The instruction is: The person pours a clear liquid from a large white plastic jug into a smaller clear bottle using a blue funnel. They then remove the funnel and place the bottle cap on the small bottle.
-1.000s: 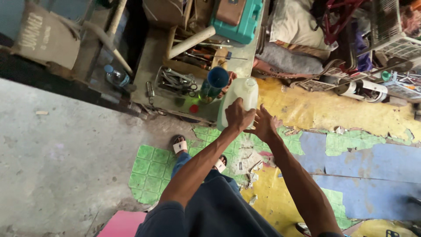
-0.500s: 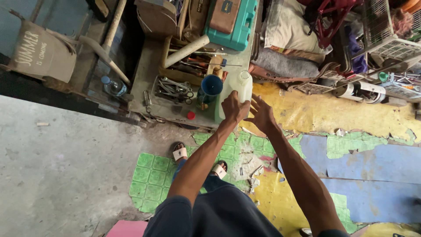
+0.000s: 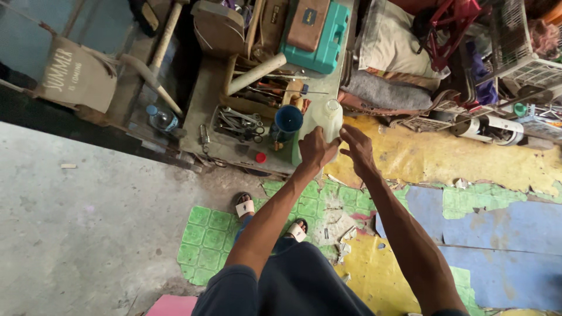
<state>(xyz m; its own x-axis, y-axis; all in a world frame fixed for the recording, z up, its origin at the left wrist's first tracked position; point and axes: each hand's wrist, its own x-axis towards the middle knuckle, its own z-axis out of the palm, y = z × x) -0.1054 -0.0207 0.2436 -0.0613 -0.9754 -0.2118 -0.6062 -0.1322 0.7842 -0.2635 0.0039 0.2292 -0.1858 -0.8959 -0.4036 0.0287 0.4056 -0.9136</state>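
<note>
- A person stands over a low, cluttered workbench (image 3: 205, 111), both bare arms stretched toward a pale plastic jug (image 3: 325, 117) that stands upright at the bench's near edge.
- The left hand (image 3: 316, 149) is closed around the lower side of the jug, fingers curled against its wall.
- The right hand (image 3: 357, 149) hovers just beside the jug with fingers spread and loosely bent; whether the fingertips touch the plastic cannot be told from this angle.
- A blue cup (image 3: 288, 120) stands just to the left of the jug, with a small red cap (image 3: 260, 157) lying near it on the bench top.
- A tray of wrenches (image 3: 237, 123) sits farther left, and a teal tool case (image 3: 325, 41) lies at the back of the bench.
- Below, the person's sandals (image 3: 246, 206) rest on green floor tiles (image 3: 205, 240) beside peeling yellow and blue flooring.
</note>
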